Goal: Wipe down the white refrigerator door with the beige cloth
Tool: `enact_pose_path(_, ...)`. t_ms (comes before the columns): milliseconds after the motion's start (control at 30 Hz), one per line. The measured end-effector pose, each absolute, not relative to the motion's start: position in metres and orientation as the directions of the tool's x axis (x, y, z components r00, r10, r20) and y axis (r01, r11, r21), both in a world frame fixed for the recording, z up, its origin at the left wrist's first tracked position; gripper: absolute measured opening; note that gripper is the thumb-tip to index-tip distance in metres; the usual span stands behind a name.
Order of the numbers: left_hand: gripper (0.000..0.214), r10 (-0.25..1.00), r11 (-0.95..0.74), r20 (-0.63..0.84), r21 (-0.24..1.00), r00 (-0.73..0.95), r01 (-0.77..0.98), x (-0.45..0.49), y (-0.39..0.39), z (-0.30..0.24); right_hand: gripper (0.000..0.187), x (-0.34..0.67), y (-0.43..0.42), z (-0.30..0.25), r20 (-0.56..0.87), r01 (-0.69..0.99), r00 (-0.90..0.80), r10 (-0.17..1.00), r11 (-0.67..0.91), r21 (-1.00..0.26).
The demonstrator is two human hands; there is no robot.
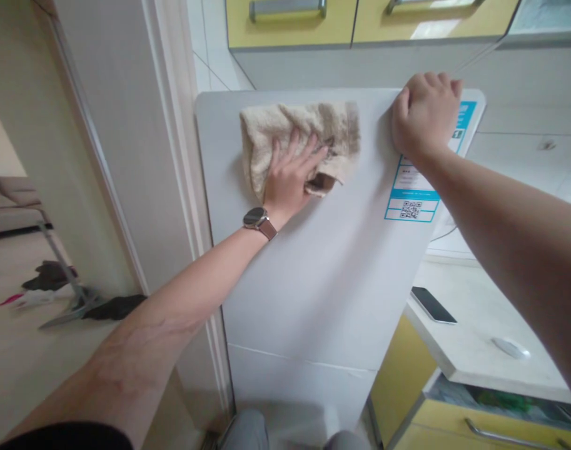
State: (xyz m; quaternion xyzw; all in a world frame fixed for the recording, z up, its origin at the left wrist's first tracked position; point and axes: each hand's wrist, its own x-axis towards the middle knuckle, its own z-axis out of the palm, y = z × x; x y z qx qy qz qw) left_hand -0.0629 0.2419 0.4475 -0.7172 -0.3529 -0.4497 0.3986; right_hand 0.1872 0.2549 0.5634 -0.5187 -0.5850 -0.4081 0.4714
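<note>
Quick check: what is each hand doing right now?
Left hand: open, fingers spread, pressing the beige cloth flat on the white fridge door.
Right hand: closed, gripping the door's top edge.

One cloth [300,139], one fridge [323,275], one watch [259,220], one phone [433,305], two hands, two cupboard handles.

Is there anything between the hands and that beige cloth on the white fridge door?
Nothing visible. The left hand lies flat on the cloth, pressing it against the fridge door. The right hand is apart from the cloth, curled over the door's top edge by the blue label, with only bare door between.
</note>
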Motion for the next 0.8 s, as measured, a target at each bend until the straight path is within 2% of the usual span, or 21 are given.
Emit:
enact_pose_path(167, 0.053, 0.101, -0.478, 0.926, -0.276, 0.364, 0.834, -0.058, 0.237, 0.391, 0.033, 0.187, 0.255, 0.563, 0.977, 0.988, -0.007, 0.214, 0.154, -0.027)
enact_pose_path(367, 0.051, 0.068, -0.488, 0.923, -0.301, 0.380, 0.819, -0.060, 0.237, 0.347, 0.032, 0.189, 0.258, 0.564, 0.977, 0.981, -0.007, 0.215, 0.192, -0.036)
enact_pose_path(667, 0.046, 0.044, -0.496, 0.923, -0.312, 0.382, 0.810, -0.058, 0.231, 0.296, 0.034, 0.187, 0.258, 0.565, 0.975, 0.986, 0.016, 0.221, 0.156, -0.051)
enact_pose_path(800, 0.043, 0.043, -0.513, 0.903, -0.348, 0.428, 0.785, -0.054, 0.227, 0.266, 0.040, 0.186, 0.259, 0.564, 0.984, 0.984, -0.003, 0.178, 0.174, -0.029)
